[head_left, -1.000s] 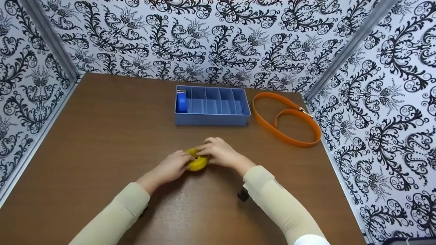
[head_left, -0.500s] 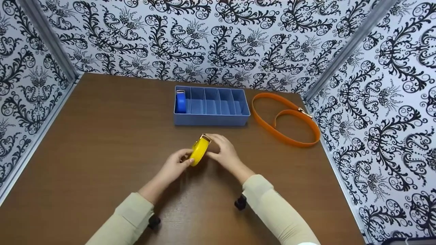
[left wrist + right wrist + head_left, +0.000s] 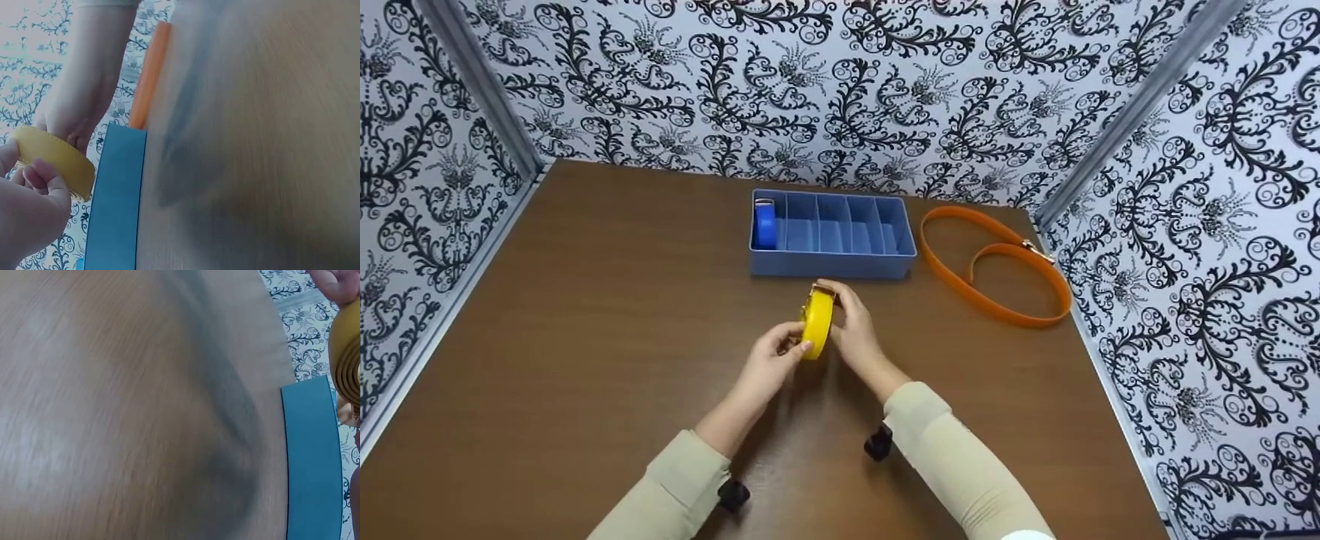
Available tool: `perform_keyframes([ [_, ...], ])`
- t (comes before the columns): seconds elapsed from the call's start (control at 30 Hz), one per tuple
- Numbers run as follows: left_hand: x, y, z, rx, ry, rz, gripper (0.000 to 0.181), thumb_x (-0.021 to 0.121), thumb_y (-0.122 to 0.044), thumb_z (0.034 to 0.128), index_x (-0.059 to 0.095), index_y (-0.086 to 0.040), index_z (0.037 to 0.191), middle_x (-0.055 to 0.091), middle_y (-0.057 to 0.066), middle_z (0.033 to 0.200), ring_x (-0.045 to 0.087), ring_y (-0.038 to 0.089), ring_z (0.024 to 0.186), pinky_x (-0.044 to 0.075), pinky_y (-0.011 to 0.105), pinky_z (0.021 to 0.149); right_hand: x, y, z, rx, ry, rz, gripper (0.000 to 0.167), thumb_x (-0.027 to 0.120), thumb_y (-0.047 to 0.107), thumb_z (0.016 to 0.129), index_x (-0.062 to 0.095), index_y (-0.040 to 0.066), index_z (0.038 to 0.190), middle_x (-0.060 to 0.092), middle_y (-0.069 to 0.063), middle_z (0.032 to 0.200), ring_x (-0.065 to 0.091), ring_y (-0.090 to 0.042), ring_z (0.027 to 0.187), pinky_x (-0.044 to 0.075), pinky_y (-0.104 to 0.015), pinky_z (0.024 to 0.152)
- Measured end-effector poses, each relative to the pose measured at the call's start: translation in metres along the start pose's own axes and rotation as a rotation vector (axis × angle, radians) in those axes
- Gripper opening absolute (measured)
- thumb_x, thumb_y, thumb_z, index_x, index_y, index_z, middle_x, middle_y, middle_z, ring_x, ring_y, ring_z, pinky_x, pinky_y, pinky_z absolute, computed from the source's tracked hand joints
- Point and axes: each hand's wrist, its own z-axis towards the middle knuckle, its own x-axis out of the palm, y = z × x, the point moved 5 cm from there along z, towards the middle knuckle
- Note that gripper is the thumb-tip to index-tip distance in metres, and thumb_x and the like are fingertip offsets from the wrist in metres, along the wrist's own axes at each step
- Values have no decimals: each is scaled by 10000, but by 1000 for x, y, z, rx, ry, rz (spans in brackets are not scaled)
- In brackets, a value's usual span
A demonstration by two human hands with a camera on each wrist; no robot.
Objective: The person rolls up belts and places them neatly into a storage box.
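Note:
A yellow belt [image 3: 819, 324], coiled into a tight roll with its buckle [image 3: 823, 289] at the top, is held upright above the table between both hands. My left hand [image 3: 767, 361] pinches the near lower end of the roll between thumb and fingers. On the far side, my right hand [image 3: 856, 334] holds the roll with its fingertips by the buckle. In the right wrist view the spiral layers of the belt [image 3: 343, 354] show side-on. A blue divided box [image 3: 832, 264] stands beyond the hands, with a rolled blue belt [image 3: 765, 225] in its leftmost compartment.
An orange belt [image 3: 960, 281] lies in loose loops on the brown table [image 3: 622, 300], right of the box. Patterned walls [image 3: 885, 90] enclose the back and sides. A small black device [image 3: 733, 495] sits under each wrist.
The yellow roll has been raised and turned from lying low to standing upright, with its buckle now on top. Both hands have moved slightly forward, toward the box.

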Motion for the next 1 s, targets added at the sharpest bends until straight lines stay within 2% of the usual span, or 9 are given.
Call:
perform_keyframes([
  [0.13,2,3,-2,2,4,-23,305,619,-4,934,581,111,1214,610,100,953,534,181,842,482,257,713,-1,0,2,-25,13,61,479,707,-102,824,578,-26,1279,582,-171,1273,555,-305,1160,459,-397,985],
  [0.27,2,5,-7,-11,-2,49,304,665,-14,903,614,96,1181,641,122,977,575,225,871,491,269,737,-2,0,4,-69,87,31,447,729,-78,813,615,-15,1240,604,-153,1261,564,-293,1164,470,-371,973],
  [0.4,3,0,-12,24,-49,252,326,732,-90,856,662,63,1136,659,125,981,578,265,879,492,331,768,-2,1,4,-134,148,-58,417,742,-38,821,633,-6,1222,629,-125,1233,573,-260,1160,461,-325,980],
  [0.53,5,-9,-15,54,-148,531,419,785,-335,819,713,-41,1108,689,50,964,547,248,913,398,450,866,-2,1,5,-172,155,-111,425,751,-52,806,638,-13,1213,639,-127,1217,570,-268,1168,423,-342,1023],
  [0.67,7,-16,-16,46,-221,774,517,769,-551,764,726,-125,1054,673,-28,891,530,229,880,330,502,838,-1,1,6,-165,173,-143,440,749,-60,804,639,1,1226,632,-118,1238,562,-258,1189,401,-347,1045],
  [0.73,9,-18,-15,52,-235,830,513,766,-574,752,731,-128,1004,647,-28,849,535,231,846,344,501,815,-1,-1,7,-149,177,-145,447,746,-55,811,633,5,1240,626,-112,1254,556,-248,1200,393,-343,1052],
  [0.83,10,-21,-10,52,-240,823,445,774,-530,769,747,-124,950,625,-24,815,547,234,833,357,490,788,-3,-3,9,-126,167,-131,464,757,-41,807,627,14,1250,623,-95,1270,550,-242,1201,389,-348,1054],
  [0.93,11,-24,-6,56,-248,820,409,782,-506,773,771,-143,960,645,-29,845,538,231,856,338,494,791,-6,-6,13,-103,139,-127,491,767,-41,794,626,26,1260,625,-76,1277,549,-241,1179,395,-357,1044],
  [1.0,13,-30,-3,93,-260,890,446,767,-545,770,771,-150,976,657,-22,865,515,234,865,314,499,793,-10,-8,18,-98,115,-136,503,770,-41,790,626,31,1267,626,-68,1279,546,-239,1157,401,-360,1031],
])
